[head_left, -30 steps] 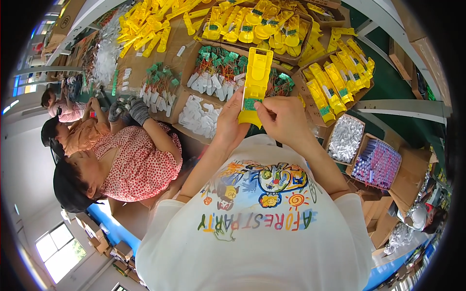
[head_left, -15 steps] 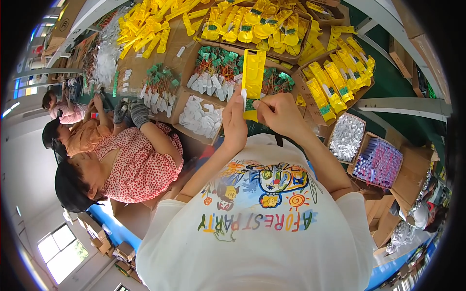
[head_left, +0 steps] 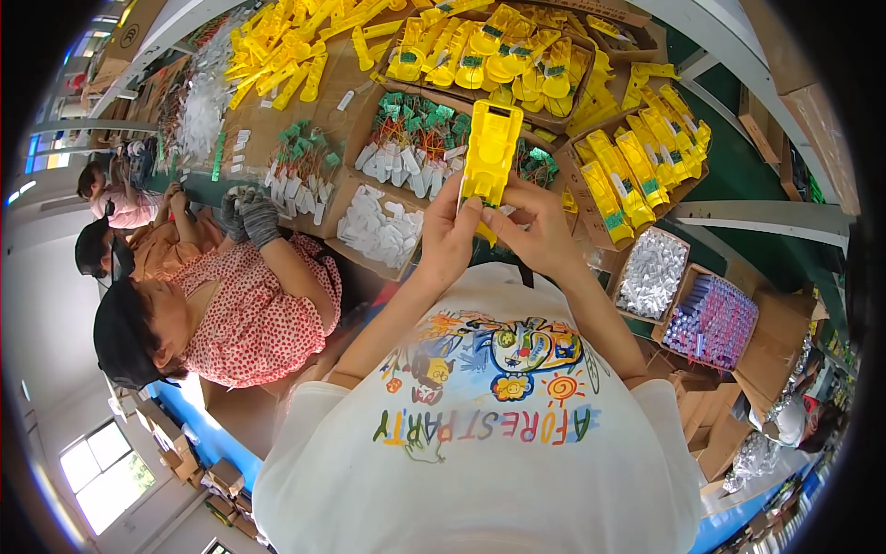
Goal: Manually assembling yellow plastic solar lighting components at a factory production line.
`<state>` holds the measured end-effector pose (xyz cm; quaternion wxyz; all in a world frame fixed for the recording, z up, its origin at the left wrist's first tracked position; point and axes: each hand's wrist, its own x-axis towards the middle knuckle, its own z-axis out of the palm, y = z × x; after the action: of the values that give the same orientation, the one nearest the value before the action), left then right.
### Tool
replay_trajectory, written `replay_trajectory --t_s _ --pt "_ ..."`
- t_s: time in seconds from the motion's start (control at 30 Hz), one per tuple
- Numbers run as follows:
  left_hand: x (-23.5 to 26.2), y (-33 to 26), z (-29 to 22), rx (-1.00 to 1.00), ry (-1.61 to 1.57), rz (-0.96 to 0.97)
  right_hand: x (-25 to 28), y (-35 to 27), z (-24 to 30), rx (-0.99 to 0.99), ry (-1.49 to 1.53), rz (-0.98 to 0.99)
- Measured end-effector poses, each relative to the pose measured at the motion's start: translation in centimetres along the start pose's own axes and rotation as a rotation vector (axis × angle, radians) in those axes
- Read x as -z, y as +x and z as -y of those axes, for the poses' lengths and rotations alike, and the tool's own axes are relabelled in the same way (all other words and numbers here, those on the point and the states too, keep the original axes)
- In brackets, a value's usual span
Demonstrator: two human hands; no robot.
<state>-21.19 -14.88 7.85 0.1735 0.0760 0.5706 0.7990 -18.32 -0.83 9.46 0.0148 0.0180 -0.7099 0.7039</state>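
1. Long flat yellow plastic casing (head_left: 492, 150), rectangular w/ rounded corners, is held upright above the workbench; long axis runs approx 12–6 o'clock, top end w/ a small slot cut-out points to 12, tilted a touch toward 1.
2. Left hand (head_left: 449, 238) at the casing's 7 o'clock: fingers curled, thumb pressed on the lower left edge, grasping it.
3. Right hand (head_left: 532, 224) at its 5 o'clock: fingers bent and pinched on the bottom end; can't tell what else, if anything, sits under the fingertips.
4. Casing surface looks smooth, glossy, moulded, w/ recessed panels.
5. Behind it at 12: brown cardboard tray (head_left: 565, 118) w/ more yellow moulded parts.
6. At 3 o'clock: row of yellow oblong parts w/ green inserts (head_left: 628, 171), laid side by side.
7. At 9 o'clock: small white plugs w/ green caps (head_left: 411, 148) in a cardboard box; below those, a heap of flat white plastic bits (head_left: 378, 231).
8. At 4 o'clock: box of silvery shiny pieces (head_left: 652, 274) and, beside it, box of purple stick-like pieces (head_left: 712, 320).
9. Person in red dotted shirt w/ grey knit gloves (head_left: 249, 214) sits at 8 o'clock, well apart.
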Motion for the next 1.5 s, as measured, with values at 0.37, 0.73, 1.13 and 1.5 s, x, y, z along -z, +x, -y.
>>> replay_trajectory --t_s 0.37,0.73,1.13,1.5 --pt "0.2 0.8 1.4 0.012 0.060 -0.130 -0.5 0.9 -4.0 0.170 -0.248 -0.035" --pt "3.1 2.1 3.4 0.092 0.119 0.014 5.7 0.2 -1.8 -0.391 0.616 0.328" --pt "3.6 1.2 -0.3 0.069 0.126 -0.003 7.5 -0.8 0.6 -0.438 0.403 0.320" --pt "1.4 -0.2 1.9 -0.101 0.467 0.026 3.9 3.0 -1.1 -0.140 0.532 -0.328"
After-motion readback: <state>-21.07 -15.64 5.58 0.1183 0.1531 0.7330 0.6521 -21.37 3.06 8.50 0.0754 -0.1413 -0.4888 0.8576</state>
